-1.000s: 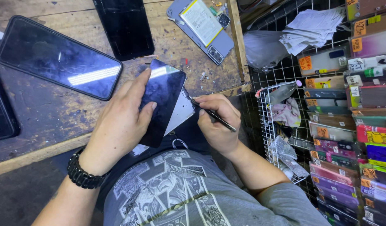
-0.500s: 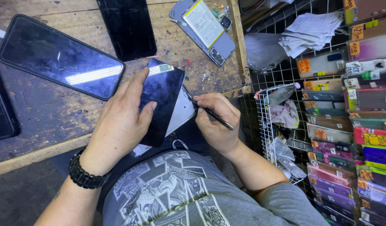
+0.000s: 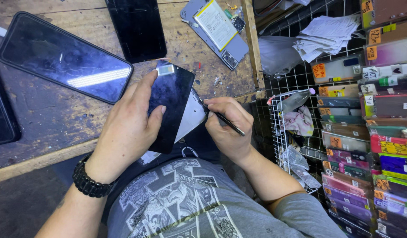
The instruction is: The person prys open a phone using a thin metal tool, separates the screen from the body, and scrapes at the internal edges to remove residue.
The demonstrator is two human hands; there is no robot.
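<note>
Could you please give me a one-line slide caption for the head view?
Left hand holds a dark phone screen while right hand works a thin tool along its edge.

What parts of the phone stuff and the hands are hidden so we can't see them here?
Head view only:
- Tip of the thin black tool: hidden where it meets the edge of the dark screen panel.
- Lower left of the panel: covered by the left hand.
- Right hand fingertips: curled under, out of sight.
- Black phone at the left: cut off by the picture edge.
- Opened phone parts: too small to tell.
</note>
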